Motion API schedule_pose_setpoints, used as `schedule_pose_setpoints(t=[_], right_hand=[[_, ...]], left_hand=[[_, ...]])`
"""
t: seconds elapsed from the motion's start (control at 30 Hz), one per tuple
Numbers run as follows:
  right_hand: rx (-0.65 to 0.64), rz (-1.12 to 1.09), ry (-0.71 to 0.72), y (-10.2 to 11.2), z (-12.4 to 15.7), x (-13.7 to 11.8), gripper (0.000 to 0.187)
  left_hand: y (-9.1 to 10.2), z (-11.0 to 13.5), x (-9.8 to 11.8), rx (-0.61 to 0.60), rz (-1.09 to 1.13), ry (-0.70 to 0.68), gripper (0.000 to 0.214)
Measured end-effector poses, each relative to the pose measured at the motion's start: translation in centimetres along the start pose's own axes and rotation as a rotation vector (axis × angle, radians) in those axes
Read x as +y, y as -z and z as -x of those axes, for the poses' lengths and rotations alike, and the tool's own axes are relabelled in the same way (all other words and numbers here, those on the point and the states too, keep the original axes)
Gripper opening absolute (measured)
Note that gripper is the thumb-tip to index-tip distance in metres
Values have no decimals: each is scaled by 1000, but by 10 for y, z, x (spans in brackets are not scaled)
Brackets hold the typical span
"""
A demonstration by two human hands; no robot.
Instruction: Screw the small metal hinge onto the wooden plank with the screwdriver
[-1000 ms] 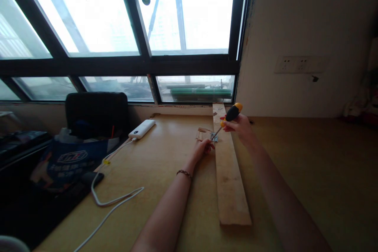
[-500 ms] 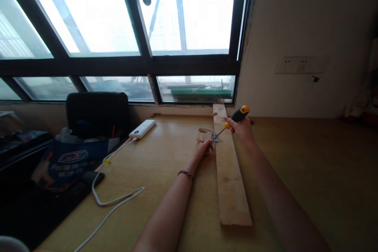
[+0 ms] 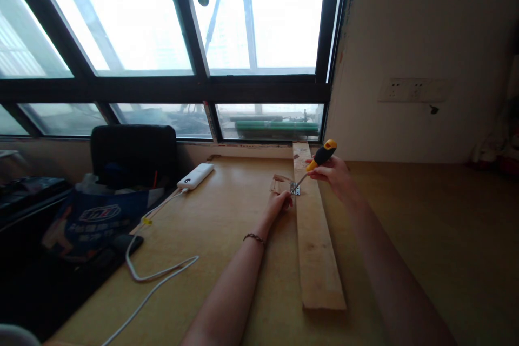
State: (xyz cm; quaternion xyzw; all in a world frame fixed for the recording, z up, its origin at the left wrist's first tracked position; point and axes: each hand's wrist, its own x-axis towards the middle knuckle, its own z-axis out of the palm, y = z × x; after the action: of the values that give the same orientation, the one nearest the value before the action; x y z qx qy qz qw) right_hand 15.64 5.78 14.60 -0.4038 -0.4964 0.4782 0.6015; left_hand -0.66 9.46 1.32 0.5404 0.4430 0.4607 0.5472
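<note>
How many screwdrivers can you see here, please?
1: the yellow-and-black screwdriver in the right hand, its shaft slanting down to the metal hinge at the edge of the long board. Others could be hidden in the blue bag.

"Where are the arms?"
"The left arm (image 3: 235,286) comes up from the bottom middle and leans right. The right arm (image 3: 391,267) comes from the bottom right and leans left."
"And the hands?"
"The left hand (image 3: 279,203) has its fingers (image 3: 289,203) curled in. The right hand (image 3: 331,174) is higher up, pointing left and closed in a grip."
"Do they touch?"
"No, they're close but apart."
</note>
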Motion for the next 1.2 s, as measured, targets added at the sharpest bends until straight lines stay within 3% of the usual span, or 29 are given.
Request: schedule_pose_setpoints(t=[0.07, 0.23, 0.3, 0.37, 0.53, 0.6, 0.87, 1.1, 1.2], right_hand=[[14, 30, 16, 0, 0, 0, 30], [249, 309, 107, -3, -5, 10, 32], [285, 340, 94, -2, -7, 12, 34], [255, 280, 57, 0, -6, 10, 31], [24, 78, -41, 7, 0, -2, 30], [28, 93, -33, 7, -1, -2, 28], [358, 336, 84, -1, -12, 21, 28], [445, 198, 261, 7, -6, -1, 28], [394, 315, 399, 21, 7, -10, 26]], left_hand=[[0, 0, 0, -11, 14, 7, 32], [2, -3, -2, -33, 40, 15, 33], [3, -4, -4, -35, 48, 16, 33], [4, -6, -7, -37, 57, 18, 33], [5, -9, -11, -51, 73, 20, 33], [5, -9, -11, -48, 79, 14, 34], [7, -12, -16, -47, 99, 13, 33], [7, -12, -15, -55, 107, 24, 32], [8, -14, -18, -75, 108, 32, 33]])
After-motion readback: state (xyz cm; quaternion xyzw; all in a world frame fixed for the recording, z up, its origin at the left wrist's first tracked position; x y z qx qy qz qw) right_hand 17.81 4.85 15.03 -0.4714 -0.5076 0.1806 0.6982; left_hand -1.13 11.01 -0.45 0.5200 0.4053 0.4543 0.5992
